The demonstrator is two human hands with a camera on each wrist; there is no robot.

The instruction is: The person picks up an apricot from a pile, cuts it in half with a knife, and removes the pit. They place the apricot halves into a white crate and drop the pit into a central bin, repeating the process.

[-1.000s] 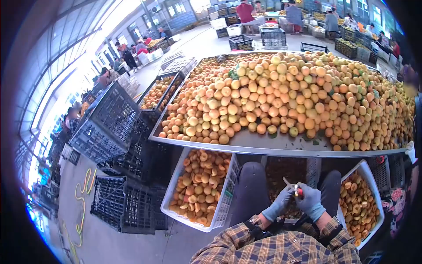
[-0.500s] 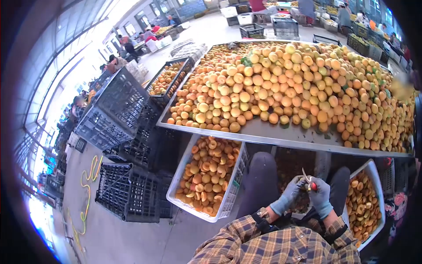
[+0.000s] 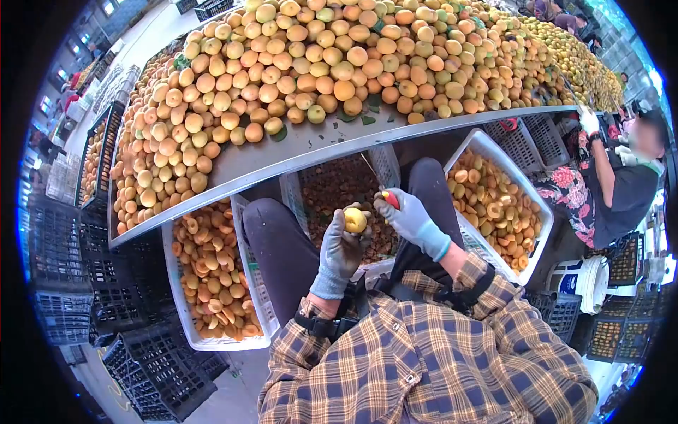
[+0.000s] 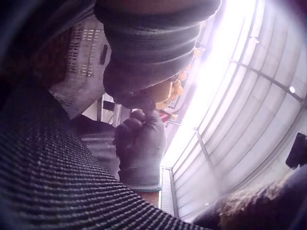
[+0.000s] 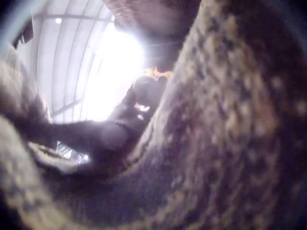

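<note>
In the head view my gloved left hand (image 3: pixel 339 251) holds a whole yellow apricot (image 3: pixel 355 220) up at its fingertips, its dimpled end showing. Close on its right, my gloved right hand (image 3: pixel 417 225) grips a small knife by its red handle (image 3: pixel 390 200). The thin blade (image 3: pixel 369 164) points up and away, toward the table edge. Both hands are above a crate of dark scraps (image 3: pixel 332 185) between the knees. The left wrist view shows the apricot (image 4: pixel 162 92) and the right hand (image 4: pixel 144 148) beyond it; the right wrist view is mostly blocked by blurred sleeve.
A metal-rimmed table (image 3: pixel 311 164) heaped with whole apricots (image 3: pixel 282 71) spans the front. White crates of halved apricots stand left (image 3: pixel 212 275) and right (image 3: pixel 494 201) of the knees. Black crates (image 3: pixel 162 367) are at left. Another person (image 3: pixel 628 177) sits at right, near a white bucket (image 3: pixel 583 279).
The head view has swung to the right. The hands, earlier together around the knife, are now slightly apart, and a whole apricot shows in the left hand.
</note>
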